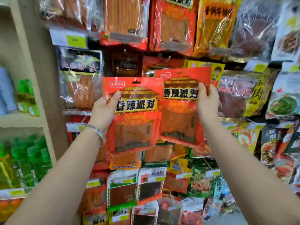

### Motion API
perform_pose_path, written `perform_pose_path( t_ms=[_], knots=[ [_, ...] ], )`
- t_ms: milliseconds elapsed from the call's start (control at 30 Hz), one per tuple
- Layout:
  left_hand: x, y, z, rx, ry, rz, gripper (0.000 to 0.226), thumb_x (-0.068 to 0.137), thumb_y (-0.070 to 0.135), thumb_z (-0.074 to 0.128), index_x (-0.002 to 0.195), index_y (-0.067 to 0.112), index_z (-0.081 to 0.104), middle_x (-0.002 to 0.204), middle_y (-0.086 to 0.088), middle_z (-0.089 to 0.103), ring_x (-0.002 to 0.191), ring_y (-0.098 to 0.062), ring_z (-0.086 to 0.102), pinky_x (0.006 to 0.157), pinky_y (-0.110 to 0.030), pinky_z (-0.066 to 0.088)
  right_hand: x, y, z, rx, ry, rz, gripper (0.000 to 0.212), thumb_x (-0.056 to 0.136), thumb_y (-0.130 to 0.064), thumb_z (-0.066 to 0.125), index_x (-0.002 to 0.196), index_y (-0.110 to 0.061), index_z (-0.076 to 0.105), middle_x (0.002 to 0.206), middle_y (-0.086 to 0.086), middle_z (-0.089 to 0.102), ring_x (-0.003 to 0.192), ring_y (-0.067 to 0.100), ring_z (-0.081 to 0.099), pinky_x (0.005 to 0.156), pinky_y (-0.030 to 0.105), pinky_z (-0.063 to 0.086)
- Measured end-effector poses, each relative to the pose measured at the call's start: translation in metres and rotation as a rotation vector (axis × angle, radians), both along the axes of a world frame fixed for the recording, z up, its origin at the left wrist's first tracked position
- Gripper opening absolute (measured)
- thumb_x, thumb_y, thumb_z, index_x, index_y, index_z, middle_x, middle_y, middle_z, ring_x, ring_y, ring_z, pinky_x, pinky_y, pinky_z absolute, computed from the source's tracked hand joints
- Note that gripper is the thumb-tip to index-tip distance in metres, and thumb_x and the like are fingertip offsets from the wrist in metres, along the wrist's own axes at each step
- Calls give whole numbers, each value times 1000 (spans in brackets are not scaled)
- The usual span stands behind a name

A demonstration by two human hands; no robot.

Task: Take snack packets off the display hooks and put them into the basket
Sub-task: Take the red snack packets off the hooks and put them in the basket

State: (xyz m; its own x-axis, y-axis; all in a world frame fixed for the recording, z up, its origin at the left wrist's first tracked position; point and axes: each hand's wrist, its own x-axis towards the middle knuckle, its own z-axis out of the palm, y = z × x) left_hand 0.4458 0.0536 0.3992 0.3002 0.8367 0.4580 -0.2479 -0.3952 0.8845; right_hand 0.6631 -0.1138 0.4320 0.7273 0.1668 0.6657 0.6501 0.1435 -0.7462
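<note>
Here the left hand (103, 109) grips one glossy red plastic snack packet (134, 117) and the right hand (207, 103) grips its twin (180, 111), both raised side by side before the packed display wall (243, 95).

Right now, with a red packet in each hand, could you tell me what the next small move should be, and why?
Probably lower both packets toward the basket, which this view does not show. The left hand grips one red snack packet and the right hand grips the other red snack packet; both hang holes look free of any display hook, so nothing seems left to unhook.
</note>
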Motion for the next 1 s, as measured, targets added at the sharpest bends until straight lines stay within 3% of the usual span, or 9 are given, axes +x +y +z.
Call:
perform_pose_path(
  t_ms=[133,333,433,533,667,767,833,900,1000],
  knots=[
    [24,16,17,38,-110,-112,8,93,27,57,89,26,63,78,17,71,76,-1,66,74,-27,55,26,39,32,51,49,91,15,98,-28,46,92,-23,59,92,-4,61,90,13,55,87,32,44],
    [51,33,32,44,-143,-217,10,93,27,58,101,24,64,85,15,73,79,-3,69,58,-20,54,56,77,47,78,233,220,21,96,-35,45,110,-23,57,102,-7,61,104,15,55,90,32,44],
    [59,41,37,-1,-135,-251,17,91,33,60,106,26,64,95,7,74,85,-14,71,60,-28,57,65,87,49,50,283,268,24,97,-38,45,109,-23,58,120,6,60,114,22,55,95,37,44],
    [67,46,41,-14,-144,-258,15,90,34,61,103,28,65,97,3,74,87,-18,71,63,-34,58,75,95,48,54,299,301,13,97,-34,46,94,-28,58,106,-7,62,96,4,56,73,23,45],
    [76,50,44,-4,-154,-241,16,90,33,61,103,26,65,92,4,74,83,-17,72,58,-29,56,85,105,46,59,320,330,34,97,-32,47,128,-20,51,90,-18,49,74,-7,41,71,16,31],
    [82,53,42,-11,-153,-221,18,90,34,61,104,23,65,93,2,74,83,-19,72,59,-30,56,91,112,45,17,313,325,27,97,-30,46,117,-15,57,109,2,62,93,12,56,80,29,46],
    [85,55,42,-16,-139,-205,20,89,36,62,104,23,65,91,3,74,82,-18,72,60,-32,56,93,118,45,-29,275,287,24,98,-30,43,112,-15,55,113,3,60,103,17,52,92,35,43],
    [87,57,42,-22,-130,-190,20,89,37,62,104,24,66,90,5,74,81,-17,72,60,-32,57,95,124,46,-86,209,242,33,100,-28,38,128,-14,49,110,-7,50,109,14,44,93,31,34],
    [90,57,43,-26,-115,-175,21,89,38,61,104,24,65,91,6,74,81,-16,72,59,-31,57,96,129,48,-296,83,155,37,101,-24,30,129,-4,46,125,7,54,122,27,45,95,34,36]
  ],
)
